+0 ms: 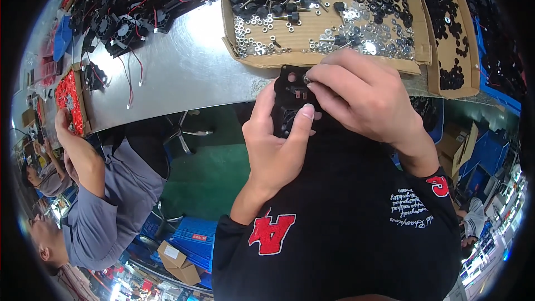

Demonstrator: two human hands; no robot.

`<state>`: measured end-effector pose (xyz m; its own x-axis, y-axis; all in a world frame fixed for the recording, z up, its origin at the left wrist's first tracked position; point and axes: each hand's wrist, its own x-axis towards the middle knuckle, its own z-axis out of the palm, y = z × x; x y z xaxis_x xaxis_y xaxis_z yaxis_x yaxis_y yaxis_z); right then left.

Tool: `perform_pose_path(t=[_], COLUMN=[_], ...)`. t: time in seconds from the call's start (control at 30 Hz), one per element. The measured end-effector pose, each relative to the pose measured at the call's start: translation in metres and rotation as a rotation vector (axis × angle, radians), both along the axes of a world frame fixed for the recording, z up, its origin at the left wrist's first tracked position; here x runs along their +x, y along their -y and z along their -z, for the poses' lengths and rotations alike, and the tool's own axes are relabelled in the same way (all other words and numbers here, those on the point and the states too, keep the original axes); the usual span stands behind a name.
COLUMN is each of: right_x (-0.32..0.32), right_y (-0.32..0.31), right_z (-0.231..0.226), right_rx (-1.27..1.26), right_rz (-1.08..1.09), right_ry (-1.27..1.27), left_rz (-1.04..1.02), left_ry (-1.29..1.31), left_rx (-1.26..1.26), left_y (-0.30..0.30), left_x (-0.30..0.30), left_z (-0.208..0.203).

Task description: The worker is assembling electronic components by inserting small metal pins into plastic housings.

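Observation:
My left hand (267, 147) grips a black plastic plate-like part (282, 97) by its sides, thumb across its lower face. The part has a round hole near its top and hangs just off the table's front edge. My right hand (370, 97) is closed in a pinch at the part's upper right corner. Between its thumb and forefinger is a small shiny metal ring (306, 79), too small to tell whether it is a nut or a washer. Just beyond my hands lies a shallow cardboard tray (267, 60) with loose nuts, washers, black rings and black-headed pieces with metal shafts.
A second cardboard tray (471, 78) with small black pieces stands to the right, beside a blue bin (504, 97). Black fan assemblies (120, 30) with trailing wires lie on the metal table (184, 67). At left, a co-worker (114, 200) reaches toward a red-filled box (69, 100).

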<state>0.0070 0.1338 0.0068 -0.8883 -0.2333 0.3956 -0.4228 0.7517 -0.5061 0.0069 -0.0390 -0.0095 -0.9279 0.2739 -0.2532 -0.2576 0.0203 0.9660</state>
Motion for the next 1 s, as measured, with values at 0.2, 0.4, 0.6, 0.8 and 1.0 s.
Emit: perform_pose_path(t=[0.2,0.4,0.6,0.8,1.0], right_x=[0.001,-0.001,-0.003,-0.002,0.003], right_y=[-0.001,0.000,0.000,0.001,-0.002], right_z=[0.000,-0.004,-0.006,-0.003,-0.014], right_rx=[-0.017,0.109,0.225,0.098,0.255], right_rz=[-0.008,-0.005,-0.031,0.000,0.031], right_ry=[0.031,0.009,0.070,0.062,0.126], left_rz=[0.027,0.025,0.056,0.051,0.053], left_ry=[0.082,0.081,-0.015,-0.102,-0.041], left_rx=[0.105,0.066,-0.024,-0.085,-0.049], left_y=[0.002,0.001,0.003,0.004,0.000], left_x=[-0.002,-0.001,0.002,0.001,0.004], left_z=[0.002,0.001,0.006,0.012,0.009])
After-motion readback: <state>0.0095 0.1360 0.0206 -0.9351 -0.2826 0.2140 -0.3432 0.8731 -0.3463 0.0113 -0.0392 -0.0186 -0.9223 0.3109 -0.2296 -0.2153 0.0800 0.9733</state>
